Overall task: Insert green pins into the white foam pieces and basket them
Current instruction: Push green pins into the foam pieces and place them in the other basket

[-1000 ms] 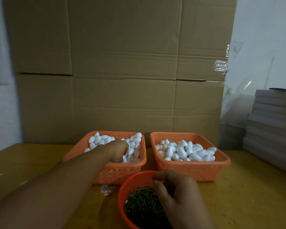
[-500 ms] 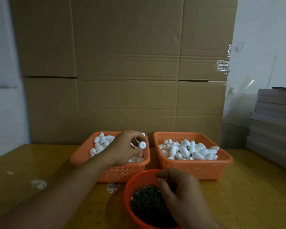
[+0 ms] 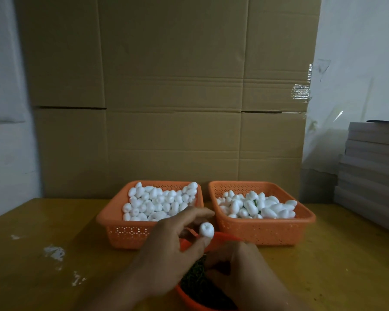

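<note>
Pinched between my left hand's (image 3: 166, 250) thumb and fingertips is one white foam piece (image 3: 206, 230), held up over the near rim of the round orange bowl (image 3: 225, 237), its dimpled end turned toward me. To its left and behind sits the left basket (image 3: 126, 230), heaped with plain foam pieces (image 3: 160, 203). I judge the piece to be nearly weightless and soft enough to dent, so a light grip on its sides, leaving that end free for the pin, seems right; squeeze harder and it may crush or shed crumbs like the white flecks (image 3: 54, 252) on the yellow table (image 3: 32, 277).

Below, the bowl holds a dark tangle of green pins (image 3: 195, 279). They look thin and stiff, likely to snag one another, so one is best drawn out by its end.

My right hand (image 3: 240, 272) is down in that bowl with fingers curled among the pins; whether it has one pinched I cannot tell.

Further right, the right basket (image 3: 279, 232) holds foam pieces with a glimpse of green among them, which I take for finished ones.

No brand, label or writing is readable anywhere, not even on the cardboard (image 3: 173, 97) behind.
</note>
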Demonstrator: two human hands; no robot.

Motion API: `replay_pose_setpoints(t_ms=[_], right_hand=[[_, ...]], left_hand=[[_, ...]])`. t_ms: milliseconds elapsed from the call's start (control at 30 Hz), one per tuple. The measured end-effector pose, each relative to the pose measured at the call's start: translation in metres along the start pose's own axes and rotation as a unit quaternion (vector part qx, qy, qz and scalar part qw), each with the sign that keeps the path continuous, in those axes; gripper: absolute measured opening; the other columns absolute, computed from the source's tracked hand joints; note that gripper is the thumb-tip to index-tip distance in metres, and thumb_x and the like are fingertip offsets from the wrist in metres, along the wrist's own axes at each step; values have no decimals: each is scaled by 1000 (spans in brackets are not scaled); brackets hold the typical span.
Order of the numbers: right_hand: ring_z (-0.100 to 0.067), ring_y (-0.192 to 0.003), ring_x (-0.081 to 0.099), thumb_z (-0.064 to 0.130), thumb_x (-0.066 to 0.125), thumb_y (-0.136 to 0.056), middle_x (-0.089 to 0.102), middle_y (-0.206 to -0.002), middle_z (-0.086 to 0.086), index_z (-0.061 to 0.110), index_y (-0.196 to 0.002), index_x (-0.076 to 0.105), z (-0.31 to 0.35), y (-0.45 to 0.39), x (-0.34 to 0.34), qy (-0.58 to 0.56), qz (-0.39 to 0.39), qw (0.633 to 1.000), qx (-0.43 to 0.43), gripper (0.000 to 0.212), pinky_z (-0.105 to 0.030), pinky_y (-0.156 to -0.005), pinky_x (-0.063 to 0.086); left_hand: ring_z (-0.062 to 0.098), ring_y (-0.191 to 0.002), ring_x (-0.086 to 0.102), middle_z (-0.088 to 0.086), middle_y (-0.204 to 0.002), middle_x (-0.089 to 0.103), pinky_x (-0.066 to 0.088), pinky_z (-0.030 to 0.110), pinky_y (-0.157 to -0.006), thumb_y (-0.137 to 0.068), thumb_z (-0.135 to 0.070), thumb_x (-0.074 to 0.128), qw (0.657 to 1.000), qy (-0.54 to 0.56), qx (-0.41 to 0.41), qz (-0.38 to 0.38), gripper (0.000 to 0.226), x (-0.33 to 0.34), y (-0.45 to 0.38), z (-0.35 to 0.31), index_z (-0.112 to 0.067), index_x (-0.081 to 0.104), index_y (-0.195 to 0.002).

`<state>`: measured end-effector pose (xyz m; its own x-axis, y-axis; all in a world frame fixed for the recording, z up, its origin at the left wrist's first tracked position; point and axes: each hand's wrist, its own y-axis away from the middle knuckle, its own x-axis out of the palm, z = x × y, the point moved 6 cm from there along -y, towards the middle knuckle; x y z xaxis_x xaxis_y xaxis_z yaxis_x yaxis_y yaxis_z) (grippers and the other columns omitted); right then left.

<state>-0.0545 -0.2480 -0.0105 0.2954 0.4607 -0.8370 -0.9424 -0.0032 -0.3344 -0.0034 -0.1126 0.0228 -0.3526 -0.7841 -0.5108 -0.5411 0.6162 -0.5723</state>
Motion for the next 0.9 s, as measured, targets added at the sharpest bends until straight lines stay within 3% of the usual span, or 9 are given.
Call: replay_pose_setpoints(t_ms=[100, 200, 333, 467, 533, 667, 733, 800, 900], right_hand=[[-6, -78, 67, 32, 65, -81, 74, -85, 10, 30, -92, 75, 0, -4, 1, 31, 32, 999, 7, 15, -30, -76, 55], [-12, -80, 67, 44, 65, -86, 72, -88, 4, 21, -93, 72, -2, -10, 10, 83, 97, 991, 39, 25, -37, -80, 56], [-22, -92, 67, 46, 66, -87, 71, -101, -3, 16, -101, 69, -2, -12, 25, 141, 154, 976, 61, 33, -38, -84, 56], [-23, -95, 67, 31, 65, -89, 69, -105, -5, 14, -104, 68, -7, -14, 32, 141, 158, 974, 80, 22, -39, -86, 57], [-23, -96, 66, 27, 64, -90, 67, -107, -5, 14, -105, 66, -8, -16, 33, 135, 145, 976, 91, 20, -38, -86, 57], [-19, -95, 64, 27, 62, -92, 65, -107, -1, 19, -104, 63, -8, -17, 32, 133, 132, 978, 97, 14, -33, -84, 56], [-18, -91, 65, 27, 62, -92, 67, -103, -1, 18, -101, 65, -9, -16, 31, 135, 126, 978, 102, 13, -32, -82, 56], [-18, -88, 67, 28, 61, -92, 70, -98, -2, 15, -98, 70, -8, -16, 30, 138, 129, 978, 90, 17, -35, -81, 57], [-20, -78, 65, 28, 63, -90, 70, -84, -2, 13, -86, 73, -5, -16, 27, 148, 129, 978, 70, 18, -37, -77, 55]], left_hand=[[0, -117, 60, -24, -118, 66, 48, 23, -92, -97, -39, 55, 1000, 10, 4, -13, 30, 0, 13, -1, -53, 56, -124], [3, -118, 60, -25, -119, 65, 50, 27, -94, -101, -44, 48, 999, 17, -20, -27, 24, -1, 23, 8, -53, 61, -120], [10, -102, 67, -16, -107, 69, 56, 30, -86, -95, -46, 51, 995, 71, -58, -33, 26, -1, 26, 17, -56, 62, -117], [1, -119, 61, -19, -122, 68, 52, 26, -96, -85, -32, 67, 990, 121, -75, -18, 42, 6, 28, 18, -53, 61, -120], [4, -111, 66, -13, -114, 73, 52, 28, -93, -84, -27, 68, 988, 127, -80, -15, 40, 9, 28, 17, -52, 62, -115], [17, -80, 71, 6, -92, 77, 56, 27, -73, -88, -32, 65, 978, 187, -95, -4, 17, 14, 24, 13, -42, 64, -102], [16, -78, 70, 5, -92, 76, 55, 25, -71, -87, -44, 67, 974, 199, -103, -10, 14, 13, 24, 15, -40, 68, -100], [14, -79, 68, 4, -92, 75, 55, 26, -72, -80, -55, 68, 970, 211, -117, -23, 29, 13, 25, 19, -36, 74, -100], [15, -75, 61, 6, -88, 72, 51, 26, -66, -82, -43, 77, 939, 301, -151, -67, 27, 15, 26, 24, -24, 78, -101]])
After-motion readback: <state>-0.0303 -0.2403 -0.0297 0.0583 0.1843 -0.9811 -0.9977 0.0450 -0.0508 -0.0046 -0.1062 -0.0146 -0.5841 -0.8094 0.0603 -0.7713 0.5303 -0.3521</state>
